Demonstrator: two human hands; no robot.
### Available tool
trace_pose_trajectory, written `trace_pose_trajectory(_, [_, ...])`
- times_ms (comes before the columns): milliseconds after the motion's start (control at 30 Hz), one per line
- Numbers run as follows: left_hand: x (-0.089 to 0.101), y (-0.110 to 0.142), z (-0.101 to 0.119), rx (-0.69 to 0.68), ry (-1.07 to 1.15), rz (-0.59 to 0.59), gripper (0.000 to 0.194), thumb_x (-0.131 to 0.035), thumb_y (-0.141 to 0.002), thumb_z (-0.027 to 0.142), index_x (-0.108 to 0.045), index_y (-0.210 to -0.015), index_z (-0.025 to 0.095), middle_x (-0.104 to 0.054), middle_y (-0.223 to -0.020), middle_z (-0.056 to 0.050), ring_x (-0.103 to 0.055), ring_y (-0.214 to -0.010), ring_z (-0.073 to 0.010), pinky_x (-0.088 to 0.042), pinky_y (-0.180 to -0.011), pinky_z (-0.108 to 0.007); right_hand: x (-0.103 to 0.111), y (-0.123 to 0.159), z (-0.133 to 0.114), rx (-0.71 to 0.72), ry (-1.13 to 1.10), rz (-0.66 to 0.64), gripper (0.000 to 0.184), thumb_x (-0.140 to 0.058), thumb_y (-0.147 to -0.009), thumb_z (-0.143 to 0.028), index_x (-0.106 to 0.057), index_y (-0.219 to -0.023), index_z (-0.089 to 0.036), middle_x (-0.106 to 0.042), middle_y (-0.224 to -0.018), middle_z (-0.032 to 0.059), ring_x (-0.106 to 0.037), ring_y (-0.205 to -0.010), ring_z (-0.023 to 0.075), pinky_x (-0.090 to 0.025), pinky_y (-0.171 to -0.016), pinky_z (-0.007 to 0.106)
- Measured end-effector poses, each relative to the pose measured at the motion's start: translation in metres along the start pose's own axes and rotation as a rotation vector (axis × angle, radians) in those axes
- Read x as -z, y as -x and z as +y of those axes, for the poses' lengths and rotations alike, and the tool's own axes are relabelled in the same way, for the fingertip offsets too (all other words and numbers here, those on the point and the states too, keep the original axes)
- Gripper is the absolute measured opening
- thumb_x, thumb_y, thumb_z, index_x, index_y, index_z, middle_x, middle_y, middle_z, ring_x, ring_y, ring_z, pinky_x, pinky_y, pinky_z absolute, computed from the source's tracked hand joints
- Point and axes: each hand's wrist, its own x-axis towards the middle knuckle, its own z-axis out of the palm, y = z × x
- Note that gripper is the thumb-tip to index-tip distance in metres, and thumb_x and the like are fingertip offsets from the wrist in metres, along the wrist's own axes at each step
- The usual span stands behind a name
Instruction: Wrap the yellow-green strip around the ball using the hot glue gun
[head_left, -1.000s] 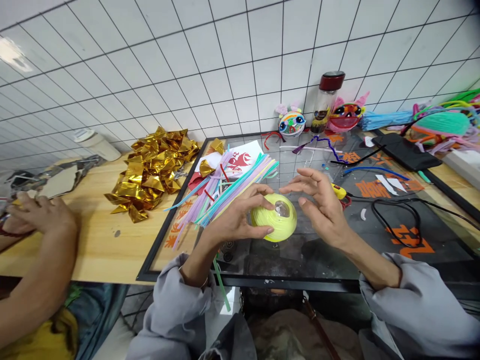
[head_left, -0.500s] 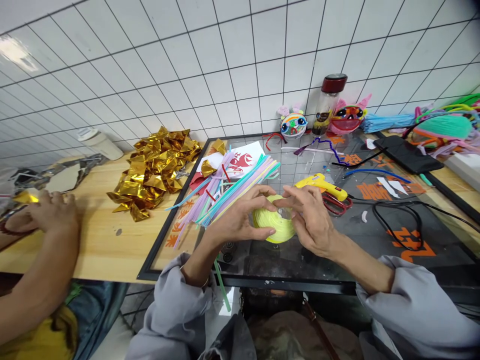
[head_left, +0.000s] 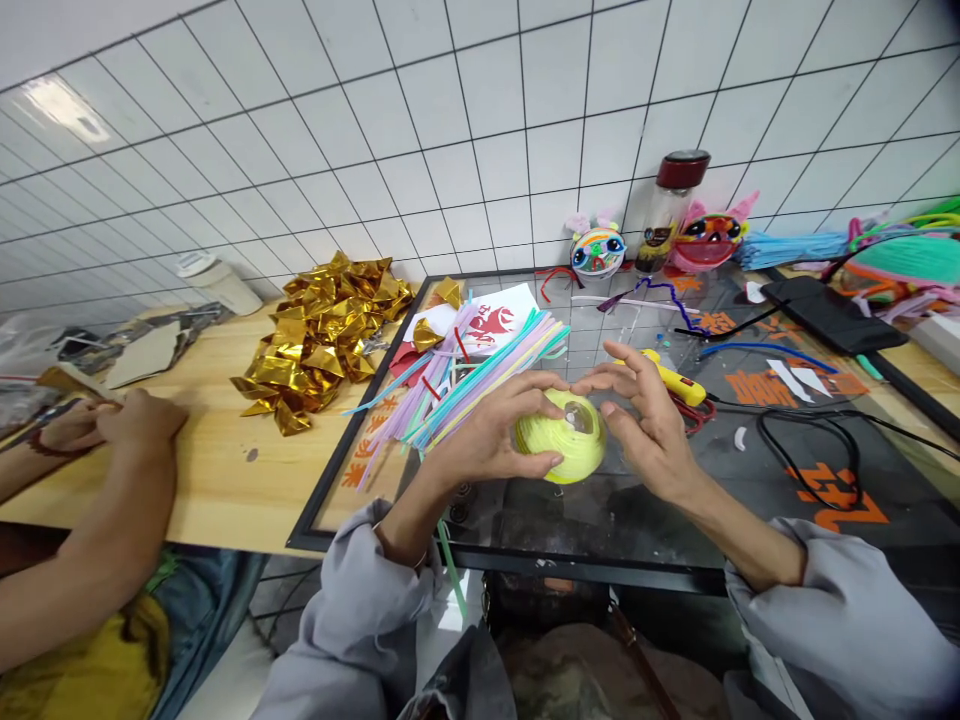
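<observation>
Yellow covers most of the ball [head_left: 574,448] over the board [head_left: 660,530]; a clear patch [head_left: 579,417] on top looks unfinished. My left hand [head_left: 499,425] grips it; my right hand [head_left: 652,435], fingers parted, is just beside. Room seems open nearward to the edge [head_left: 600,573]; pipe cleaners [head_left: 461,390] crowd left, glue gun [head_left: 684,384] right.

The yellow ball [head_left: 564,452] is rounded and covered with fine strands in close, curved rows. One oval area on the upper face is uncovered and exposes a glossy, clear surface. The left hand [head_left: 487,430] grips the ball at its left side, above the dark tabletop [head_left: 622,525].
</observation>
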Motion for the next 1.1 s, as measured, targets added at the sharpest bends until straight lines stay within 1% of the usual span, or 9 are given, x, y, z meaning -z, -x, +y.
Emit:
trace_pose_trajectory(133, [0.001,-0.001,0.002,-0.012,0.018,0.005,0.033,-0.078,-0.081,0.030,-0.063,-0.108,0.020,-0.065,-0.136,-0.015,-0.063,-0.128,-0.0291,-0.050,-0.108,-0.047,0.001,-0.004,0.001,0.036,-0.018,0.054,0.050,-0.050,-0.100,-0.022,-0.039,-0.148,-0.030,-0.073,-0.104,0.0036,-0.062,-0.112,0.0236,-0.042,-0.106,0.051])
trace_pose_trajectory(333, [0.001,-0.001,0.002,-0.019,-0.011,0.005,0.033,-0.077,-0.082,0.030,-0.062,-0.110,0.020,-0.069,-0.131,-0.015,-0.065,-0.124,-0.0285,-0.051,-0.106,-0.048,0.002,-0.002,0.000,0.078,0.121,0.052,0.053,-0.046,-0.099,-0.019,-0.037,-0.149,-0.029,-0.074,-0.091,0.0032,-0.063,-0.107,0.0262,-0.044,-0.101,0.054])
trace_pose_trajectory(533, [0.001,0.000,0.002,-0.052,-0.022,0.023,0.033,-0.077,-0.082,0.029,-0.061,-0.110,0.020,-0.071,-0.128,-0.014,-0.067,-0.121,-0.0264,-0.052,-0.105,-0.046,0.003,-0.001,-0.006,0.212,0.305,0.006,0.062,-0.045,-0.095,-0.010,-0.033,-0.153,-0.029,-0.077,-0.098,0.0030,-0.066,-0.104,0.0260,-0.043,-0.096,0.051])
trace_pose_trajectory(633, [0.000,-0.001,0.002,-0.059,-0.025,0.030,0.034,-0.078,-0.082,0.028,-0.061,-0.110,0.021,-0.072,-0.126,-0.013,-0.067,-0.120,-0.0259,-0.052,-0.104,-0.046,0.002,-0.001,-0.006,0.228,0.299,-0.003,0.063,-0.046,-0.094,-0.008,-0.034,-0.152,-0.030,-0.076,-0.100,0.0028,-0.066,-0.103,0.0256,-0.042,-0.096,0.050])
trace_pose_trajectory(767, [0.000,0.000,0.000,-0.066,-0.026,0.038,0.036,-0.079,-0.081,0.030,-0.060,-0.111,0.021,-0.072,-0.125,-0.013,-0.067,-0.120,-0.0259,-0.053,-0.104,-0.046,0.002,-0.001,-0.004,0.110,0.126,0.087,0.055,-0.048,-0.096,-0.014,-0.040,-0.148,-0.031,-0.072,-0.103,0.0036,-0.065,-0.105,0.0249,-0.046,-0.096,0.048])
trace_pose_trajectory(833, [0.000,0.000,-0.001,-0.069,-0.016,0.034,0.036,-0.079,-0.082,0.030,-0.060,-0.111,0.021,-0.072,-0.124,-0.013,-0.067,-0.120,-0.0258,-0.053,-0.104,-0.047,0.001,-0.001,-0.005,0.102,0.101,0.126,0.052,-0.052,-0.096,-0.017,-0.043,-0.146,-0.030,-0.071,-0.102,0.0034,-0.065,-0.101,0.0238,-0.047,-0.094,0.047])
trace_pose_trajectory(933, [0.000,-0.001,-0.001,-0.078,-0.004,0.031,0.037,-0.079,-0.081,0.029,-0.060,-0.112,0.020,-0.073,-0.123,-0.013,-0.067,-0.118,-0.0255,-0.052,-0.105,-0.047,0.001,-0.003,-0.009,0.199,0.192,0.127,0.044,-0.060,-0.094,-0.019,-0.053,-0.136,-0.028,-0.070,-0.094,0.0025,-0.065,-0.093,0.0228,-0.046,-0.089,0.044])
trace_pose_trajectory(1033, [0.000,-0.001,-0.001,-0.055,0.003,0.023,0.037,-0.079,-0.080,0.026,-0.060,-0.112,0.021,-0.073,-0.122,-0.012,-0.068,-0.117,-0.0262,-0.051,-0.106,-0.047,0.000,-0.005,-0.013,0.344,0.288,0.080,0.025,-0.066,-0.091,-0.020,-0.064,-0.116,-0.024,-0.069,-0.089,0.0033,-0.063,-0.088,0.0226,-0.045,-0.084,0.042])
trace_pose_trajectory(1100, [-0.001,-0.001,-0.001,-0.035,0.024,0.015,0.038,-0.078,-0.079,0.025,-0.060,-0.111,0.021,-0.072,-0.123,-0.013,-0.067,-0.118,-0.0267,-0.050,-0.106,-0.048,-0.001,-0.006,-0.014,0.392,0.306,0.054,0.015,-0.067,-0.090,-0.021,-0.068,-0.105,-0.023,-0.069,-0.087,0.0036,-0.063,-0.085,0.0220,-0.044,-0.080,0.041])
